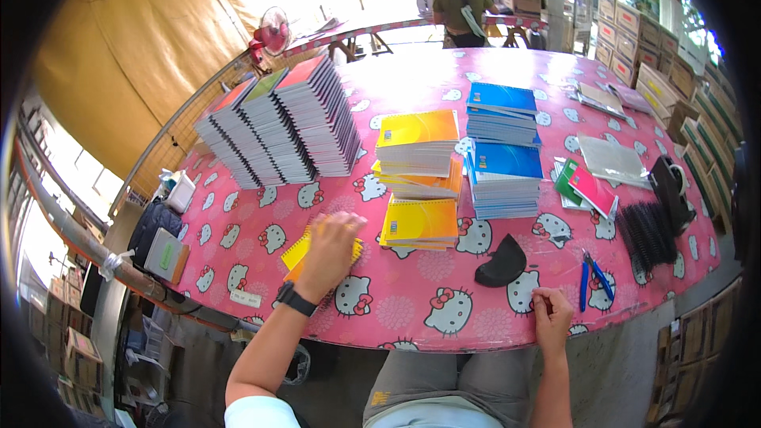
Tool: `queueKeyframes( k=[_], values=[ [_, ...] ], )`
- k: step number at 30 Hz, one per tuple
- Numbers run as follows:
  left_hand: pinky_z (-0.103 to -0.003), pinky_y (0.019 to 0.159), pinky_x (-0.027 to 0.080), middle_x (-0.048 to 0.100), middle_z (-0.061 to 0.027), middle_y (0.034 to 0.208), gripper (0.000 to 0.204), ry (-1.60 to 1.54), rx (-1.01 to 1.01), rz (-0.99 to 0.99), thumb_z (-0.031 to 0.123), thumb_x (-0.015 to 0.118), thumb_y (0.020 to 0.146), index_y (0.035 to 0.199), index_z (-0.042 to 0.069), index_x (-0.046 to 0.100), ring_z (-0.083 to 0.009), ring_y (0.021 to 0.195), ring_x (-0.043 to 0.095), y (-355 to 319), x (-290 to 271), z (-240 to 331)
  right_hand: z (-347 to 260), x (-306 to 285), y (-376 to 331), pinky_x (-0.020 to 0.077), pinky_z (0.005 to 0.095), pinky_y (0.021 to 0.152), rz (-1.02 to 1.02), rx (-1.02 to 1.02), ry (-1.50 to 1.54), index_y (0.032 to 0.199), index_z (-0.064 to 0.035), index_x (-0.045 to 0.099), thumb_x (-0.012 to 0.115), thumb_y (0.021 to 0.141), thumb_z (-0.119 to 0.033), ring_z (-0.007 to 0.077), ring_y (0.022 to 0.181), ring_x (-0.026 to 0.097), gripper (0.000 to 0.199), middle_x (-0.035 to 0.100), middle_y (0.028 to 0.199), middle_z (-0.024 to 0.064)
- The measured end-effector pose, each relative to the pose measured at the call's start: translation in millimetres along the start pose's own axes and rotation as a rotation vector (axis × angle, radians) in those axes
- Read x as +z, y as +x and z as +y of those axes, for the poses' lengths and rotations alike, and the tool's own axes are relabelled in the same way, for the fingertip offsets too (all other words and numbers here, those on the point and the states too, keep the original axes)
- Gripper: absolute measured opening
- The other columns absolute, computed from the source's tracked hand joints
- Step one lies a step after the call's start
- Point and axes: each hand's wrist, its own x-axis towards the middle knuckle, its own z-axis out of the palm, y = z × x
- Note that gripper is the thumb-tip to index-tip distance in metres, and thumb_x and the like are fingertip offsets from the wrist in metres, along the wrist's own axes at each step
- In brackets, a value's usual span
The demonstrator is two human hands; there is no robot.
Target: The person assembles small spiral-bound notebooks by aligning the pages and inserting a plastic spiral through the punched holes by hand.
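My left hand (331, 250), with a dark watch on its wrist, is over a yellow spiral notebook (296, 252) near the table's front left. Its fingers bend down over the notebook and hide much of it. At the front edge, my right hand (552, 319) is closed, thumb and fingertips together; whatever it may hold is too small to make out. Between the hands and farther back stand yellow notebook stacks (418, 222) and blue notebook stacks (507, 162). A black curved piece (501, 263) and blue-handled pliers (594, 281) lie near my right hand.
Tall spiral notebook stacks (321, 115) stand at the back left of the pink patterned table (432, 269). Black binding coils (646, 234), a tape dispenser (670, 190) and red and green notebooks (590, 190) are at the right. A white label strip (245, 298) lies front left. Another person (462, 8) is beyond.
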Motion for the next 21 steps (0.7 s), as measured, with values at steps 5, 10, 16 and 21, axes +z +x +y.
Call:
queueKeyframes(
  k=[5,10,16,21],
  values=[
    [-0.064,0.109,0.014,0.016,-0.0196,0.154,0.112,0.066,-0.394,-0.189,0.058,0.076,0.063,0.148,0.011,0.020,-0.0443,0.141,0.013,-11,-13,10,0,-1,1,0.0380,0.0280,0.056,0.002,0.011,-0.048,0.090,0.0001,0.066,0.061,0.083,0.000,0.0146,0.063,0.050,0.009,0.056,0.071,0.0067],
    [-0.064,0.103,0.027,0.022,-0.0226,0.151,0.132,0.026,-0.698,-0.384,0.065,0.078,0.052,0.151,0.014,0.008,-0.0448,0.134,0.029,-16,-5,-18,-5,1,1,0.0363,0.0293,0.055,0.015,-0.041,-0.065,0.089,0.0001,0.066,0.061,0.084,-0.001,0.0158,0.061,0.047,0.008,0.056,0.069,0.0071],
    [-0.053,0.097,0.042,0.033,-0.0259,0.144,0.131,0.008,-0.907,-0.481,0.073,0.071,0.056,0.152,0.015,0.004,-0.0444,0.121,0.048,5,-10,-43,3,1,0,0.0366,0.0295,0.055,-0.001,0.001,-0.038,0.089,0.0001,0.066,0.061,0.083,-0.001,0.0158,0.063,0.048,0.007,0.057,0.070,0.0067],
    [-0.050,0.097,0.044,0.017,-0.0284,0.151,0.138,-0.009,-0.874,-0.496,0.071,0.075,0.052,0.152,0.015,-0.003,-0.0458,0.125,0.045,8,-8,-38,-1,0,2,0.0374,0.0295,0.055,0.018,-0.028,-0.033,0.089,0.0001,0.066,0.062,0.083,0.000,0.0168,0.064,0.048,0.007,0.057,0.070,0.0072]
  ],
)
